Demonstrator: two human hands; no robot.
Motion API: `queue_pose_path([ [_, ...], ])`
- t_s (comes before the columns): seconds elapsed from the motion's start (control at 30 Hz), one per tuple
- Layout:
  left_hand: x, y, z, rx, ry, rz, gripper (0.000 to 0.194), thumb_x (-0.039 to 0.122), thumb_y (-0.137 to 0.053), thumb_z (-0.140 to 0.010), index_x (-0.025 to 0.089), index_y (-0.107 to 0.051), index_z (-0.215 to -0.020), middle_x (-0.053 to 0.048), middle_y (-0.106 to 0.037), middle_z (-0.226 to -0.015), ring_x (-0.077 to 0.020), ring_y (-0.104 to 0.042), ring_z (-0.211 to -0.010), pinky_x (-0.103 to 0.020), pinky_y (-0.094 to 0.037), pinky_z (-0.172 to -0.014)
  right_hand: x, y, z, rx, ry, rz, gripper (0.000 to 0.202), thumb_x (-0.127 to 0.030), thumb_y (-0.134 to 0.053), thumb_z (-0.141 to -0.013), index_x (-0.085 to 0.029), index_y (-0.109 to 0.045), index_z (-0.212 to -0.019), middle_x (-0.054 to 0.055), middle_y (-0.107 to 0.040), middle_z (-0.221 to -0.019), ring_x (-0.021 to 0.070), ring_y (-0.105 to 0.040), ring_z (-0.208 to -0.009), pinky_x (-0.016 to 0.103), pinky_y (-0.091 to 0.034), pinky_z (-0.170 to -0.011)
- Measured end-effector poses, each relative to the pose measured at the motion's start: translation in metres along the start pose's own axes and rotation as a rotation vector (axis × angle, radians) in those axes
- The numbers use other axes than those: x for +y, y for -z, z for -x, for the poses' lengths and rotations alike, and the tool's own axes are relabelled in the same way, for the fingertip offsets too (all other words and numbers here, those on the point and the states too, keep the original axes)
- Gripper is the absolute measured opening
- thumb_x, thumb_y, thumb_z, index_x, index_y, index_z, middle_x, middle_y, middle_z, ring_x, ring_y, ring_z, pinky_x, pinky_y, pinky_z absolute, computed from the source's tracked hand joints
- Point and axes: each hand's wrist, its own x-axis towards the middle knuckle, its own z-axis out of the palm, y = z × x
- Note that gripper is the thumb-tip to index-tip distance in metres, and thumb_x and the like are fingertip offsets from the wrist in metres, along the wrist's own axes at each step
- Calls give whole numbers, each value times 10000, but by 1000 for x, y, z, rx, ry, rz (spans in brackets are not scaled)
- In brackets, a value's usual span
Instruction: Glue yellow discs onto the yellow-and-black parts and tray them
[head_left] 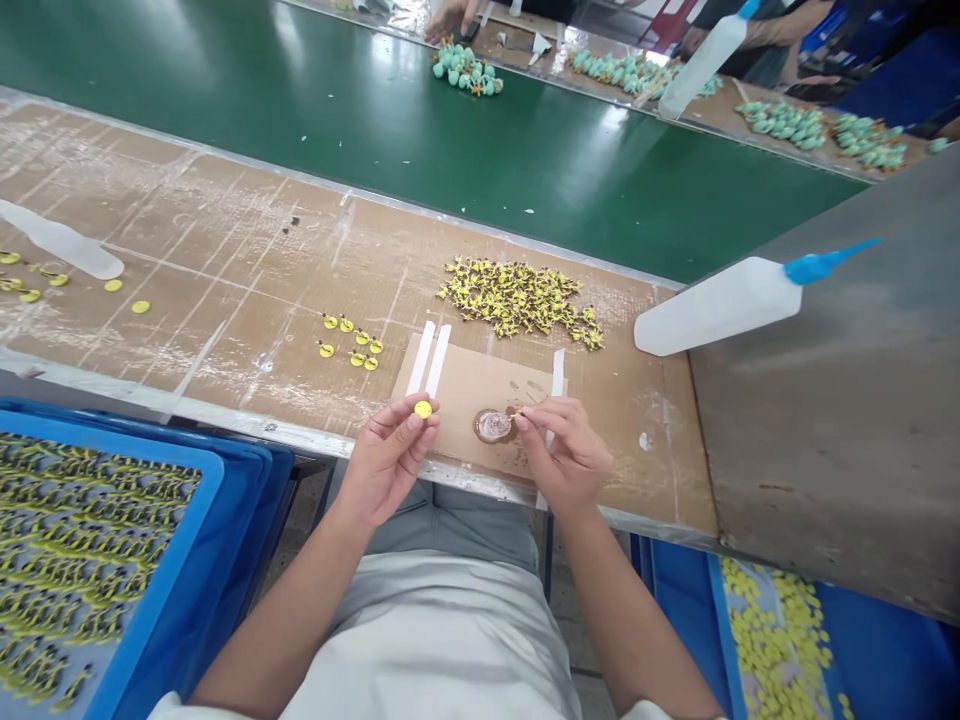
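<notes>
Between thumb and fingers my left hand (394,450) pinches a small round yellow disc (423,409) with dark marks on its face. My right hand (564,448) is closed in a pinch on a small yellow-and-dark piece (514,416), mostly hidden by the fingertips. That piece is at the right edge of a whitish glue puddle (493,427) on a brown cardboard sheet (461,440). Behind the sheet lies a heap of small yellow-and-dark pieces (517,295). Left of it, several yellow discs with dark pieces on them (360,338) rest on the table.
A white bottle with blue nozzle (720,305) leans by the metal panel (832,400) on the right. Blue trays hold finished-looking pieces (90,540) at left and yellow discs (784,640) at right. Beyond a green belt (360,120), other people's hands are near turquoise pieces (466,68).
</notes>
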Motion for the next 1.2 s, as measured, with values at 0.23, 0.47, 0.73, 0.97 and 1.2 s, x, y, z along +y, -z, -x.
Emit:
queue_pose_path([
  [0.23,-4,-4,8,-24,13,-10,264,138,-790,-719,159,-747,-978,-41,-748,-982,-81,-710,-794,-113,-570,-746,-21,-5,-2,165,-356,-290,101,-223,-736,-775,-224,-711,-873,23,-698,-828,156,-651,-799,328,-543,-763],
  [0.47,-14,-17,20,-66,18,-15,220,170,-767,-757,171,-746,-976,-42,-758,-936,-87,-709,-766,-146,-585,-727,-62,-15,-2,159,-509,-545,121,-171,-722,-802,-237,-714,-904,18,-733,-870,147,-694,-824,295,-572,-777],
  [0.73,-22,-30,31,-132,-18,-38,191,159,-728,-799,186,-745,-987,-32,-766,-923,-110,-720,-842,-164,-574,-789,-87,-33,2,135,-389,-560,173,-91,-658,-832,-225,-696,-935,32,-709,-923,185,-688,-916,383,-572,-866],
  [0.97,-25,-28,31,-124,-41,-44,195,165,-730,-796,197,-752,-987,-40,-764,-995,-134,-716,-907,-182,-565,-832,-84,-35,7,125,-373,-521,172,-92,-661,-828,-216,-697,-942,49,-713,-941,204,-689,-936,404,-587,-854],
  [1.2,-24,-28,32,-119,-41,-47,200,166,-740,-784,196,-757,-982,-41,-766,-996,-132,-714,-911,-180,-557,-845,-84,-35,10,129,-347,-474,204,-58,-675,-805,-209,-712,-935,57,-719,-935,210,-697,-904,395,-601,-805],
])
